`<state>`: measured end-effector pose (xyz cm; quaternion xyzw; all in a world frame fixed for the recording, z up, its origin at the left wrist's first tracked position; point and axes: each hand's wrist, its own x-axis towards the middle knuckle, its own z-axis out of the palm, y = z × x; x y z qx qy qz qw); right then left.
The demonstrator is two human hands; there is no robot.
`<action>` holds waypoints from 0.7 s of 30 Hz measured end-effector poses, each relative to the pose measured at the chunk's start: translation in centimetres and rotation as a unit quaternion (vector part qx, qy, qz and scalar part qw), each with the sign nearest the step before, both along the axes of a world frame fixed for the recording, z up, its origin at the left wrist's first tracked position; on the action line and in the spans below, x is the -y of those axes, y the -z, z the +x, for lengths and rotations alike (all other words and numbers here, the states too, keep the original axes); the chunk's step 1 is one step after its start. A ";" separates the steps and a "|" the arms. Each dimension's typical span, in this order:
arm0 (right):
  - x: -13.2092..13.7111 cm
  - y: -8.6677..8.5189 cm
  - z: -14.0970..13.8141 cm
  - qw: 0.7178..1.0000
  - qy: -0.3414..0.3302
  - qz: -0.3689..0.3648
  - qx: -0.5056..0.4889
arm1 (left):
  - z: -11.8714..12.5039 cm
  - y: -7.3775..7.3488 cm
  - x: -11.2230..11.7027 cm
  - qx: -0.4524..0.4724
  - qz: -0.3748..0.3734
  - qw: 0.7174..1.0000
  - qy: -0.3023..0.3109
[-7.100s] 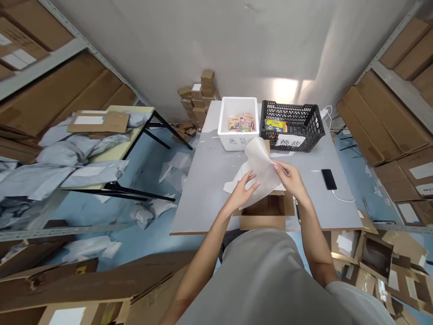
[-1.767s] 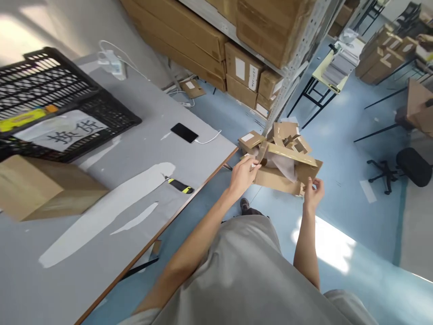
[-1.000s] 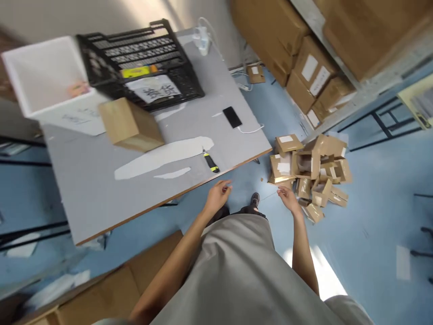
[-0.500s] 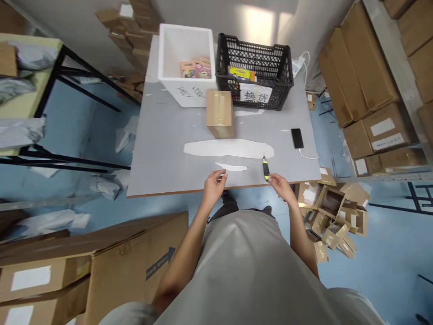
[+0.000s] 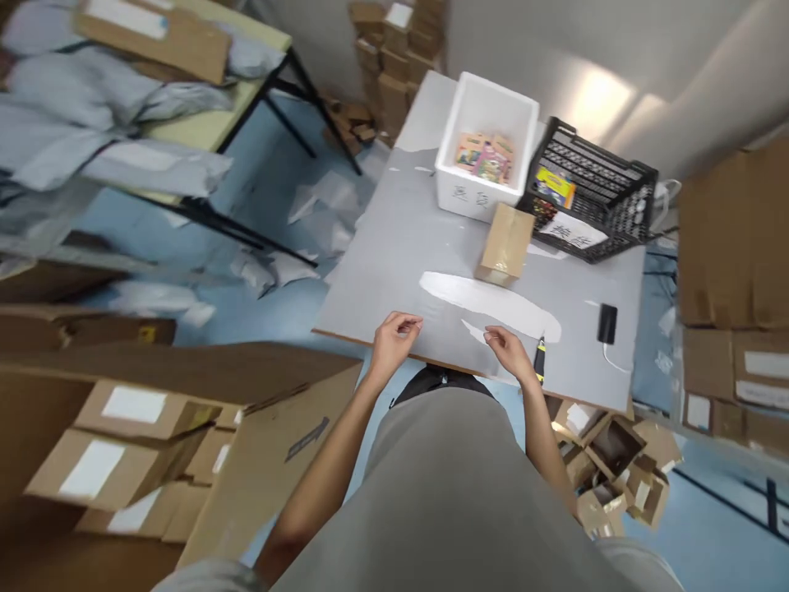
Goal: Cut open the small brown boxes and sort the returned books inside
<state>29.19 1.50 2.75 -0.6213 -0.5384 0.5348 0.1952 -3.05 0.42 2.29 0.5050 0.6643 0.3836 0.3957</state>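
My left hand (image 5: 394,339) hovers over the near edge of the grey table (image 5: 394,271), fingers loosely curled and holding nothing. My right hand (image 5: 506,349) hangs just above the same edge, fingers half bent and empty. A black and yellow utility knife (image 5: 540,360) lies just right of it. A sealed brown cardboard box (image 5: 505,244) stands further back on the table. Behind it are a white foam box (image 5: 486,148) with colourful packets and a black plastic crate (image 5: 592,201) with a paper label.
A black phone (image 5: 607,322) on a white cable lies at the table's right. Large cardboard boxes (image 5: 123,427) sit on the floor at my left, small opened boxes (image 5: 616,469) at the right. A side table with grey mailer bags (image 5: 104,123) stands far left.
I dropped the opened box on the floor pile at my right and turned back to the table. The view has now swung left. Both hands are empty above the table edge.
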 end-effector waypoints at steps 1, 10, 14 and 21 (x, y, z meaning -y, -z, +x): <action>-1.1 0.4 -0.6 1.000 -0.024 -0.003 -0.002 | -0.7 -0.1 0.8 -0.003 -0.006 1.000 -0.031; -5.9 3.8 -10.5 0.968 -0.249 -0.019 -0.025 | -7.1 -0.3 13.9 -0.040 -0.057 0.951 -0.302; -5.1 2.6 -16.9 0.937 -0.348 -0.016 -0.029 | -9.7 0.1 20.2 -0.034 -0.037 0.915 -0.400; 1.5 1.8 -31.3 0.879 -0.473 0.003 -0.059 | -17.1 3.9 31.9 0.033 -0.030 0.855 -0.516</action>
